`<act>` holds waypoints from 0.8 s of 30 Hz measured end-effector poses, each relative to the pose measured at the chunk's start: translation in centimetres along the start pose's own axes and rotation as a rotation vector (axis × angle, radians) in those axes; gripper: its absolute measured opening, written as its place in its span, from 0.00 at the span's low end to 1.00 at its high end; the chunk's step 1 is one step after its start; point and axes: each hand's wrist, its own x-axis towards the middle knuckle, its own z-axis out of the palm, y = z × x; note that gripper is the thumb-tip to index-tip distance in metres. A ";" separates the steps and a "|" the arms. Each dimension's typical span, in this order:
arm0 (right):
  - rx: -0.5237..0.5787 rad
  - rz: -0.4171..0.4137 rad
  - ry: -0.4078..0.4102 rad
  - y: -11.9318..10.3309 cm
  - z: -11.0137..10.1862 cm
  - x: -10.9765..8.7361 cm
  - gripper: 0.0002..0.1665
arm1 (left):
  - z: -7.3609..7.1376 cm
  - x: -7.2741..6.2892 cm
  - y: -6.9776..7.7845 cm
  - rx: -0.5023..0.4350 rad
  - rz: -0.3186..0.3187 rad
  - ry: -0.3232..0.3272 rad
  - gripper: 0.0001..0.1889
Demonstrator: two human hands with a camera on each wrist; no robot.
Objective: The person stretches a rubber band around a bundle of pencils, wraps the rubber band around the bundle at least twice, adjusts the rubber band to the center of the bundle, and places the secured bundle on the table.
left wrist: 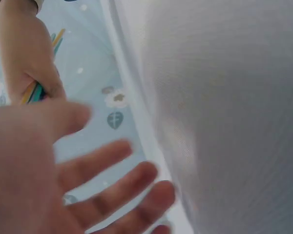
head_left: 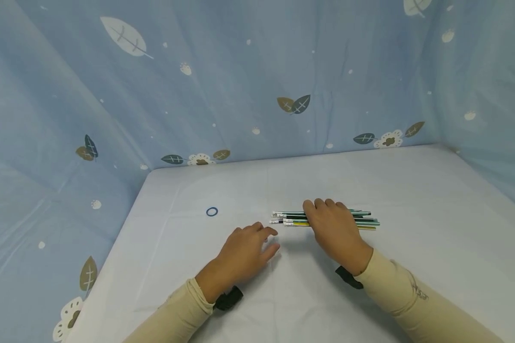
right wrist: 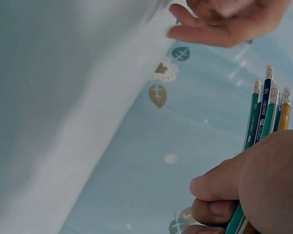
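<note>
My right hand [head_left: 335,232] grips a bundle of pencils [head_left: 293,220] around its middle, with the eraser ends sticking out to the left. In the right wrist view, the pencils [right wrist: 265,112] show green, dark blue and yellow barrels with white erasers, and the thumb and fingers curl round them. Left of the bundle, my left hand [head_left: 248,250] is held over the white table with its fingers spread and nothing in them. The left wrist view shows these loose fingers [left wrist: 107,195] plainly. A blue ring-shaped band [head_left: 212,211] lies on the table beyond the left hand.
The white-covered table [head_left: 433,228] spreads around both hands. Blue cloth [head_left: 240,71] printed with leaves and flowers hangs behind it and at both sides. Dark wrist straps [head_left: 229,298] show under the beige sleeves [head_left: 416,297].
</note>
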 end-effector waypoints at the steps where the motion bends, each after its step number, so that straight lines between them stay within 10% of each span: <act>1: 0.000 -0.002 0.001 0.0 0.0 0.0 0.20 | -0.2 0.0 0.0 -0.037 -0.031 0.028 0.18; 5: -0.001 -0.010 -0.005 -0.2 0.0 -0.1 0.20 | -0.8 0.0 0.0 -0.156 -0.088 0.221 0.21; 10: -0.006 -0.024 -0.020 -0.4 0.1 -0.3 0.19 | -1.2 0.2 0.2 -0.045 0.099 0.462 0.22; 24: -0.001 -0.063 -0.025 -1.2 -0.4 -0.9 0.20 | -1.7 0.8 -0.1 0.129 0.498 0.637 0.15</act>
